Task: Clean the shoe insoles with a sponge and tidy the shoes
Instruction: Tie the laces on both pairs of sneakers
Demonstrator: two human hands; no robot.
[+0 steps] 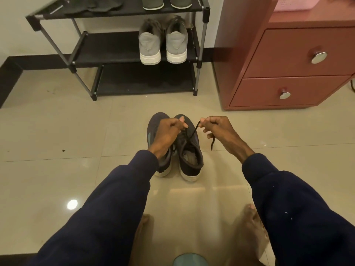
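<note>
"Head view, nearest first: what's in front?"

"Bare feet on a glossy tiled floor, and two dark blue sleeves reaching forward."

"And the hands?"

"Both are over a pair of dark shoes standing side by side on the floor, heels toward the camera. The left hand is curled and pinches a black lace above the shoes. The right hand is also curled, pinching the lace at its other end. The lace is stretched between them, and its loose tip dangles below the right hand."

"Behind them?"

"A black shoe rack against the wall, with grey shoes on its middle shelf, heels outward. Beside it, to the right, stands a red drawer chest."
</note>
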